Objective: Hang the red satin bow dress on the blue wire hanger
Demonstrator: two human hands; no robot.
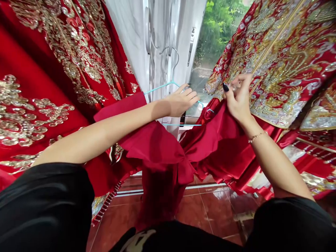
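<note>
- Head view: the left hand appears closed on one sloping arm of the blue hanger, though its palm is hidden.
- The right hand is curled at the raised upper edge of the red dress and seems to pinch it; the exact contact is covered.
- The dress hangs between both forearms, partly over the hanger, its lower part dropping in front of the person.
- To handle this well, I would hold the hanger level and steady with the left hand and ease the cloth along by its edge, without tugging.
- The bracelet could snag, so I would keep that wrist clear of the beadwork.
- A gown with gold beading stands close on the left; a beaded jacket hangs on the right.
- Ahead are a white door frame and a window showing greenery.
- The floor below is glossy red tile.
</note>
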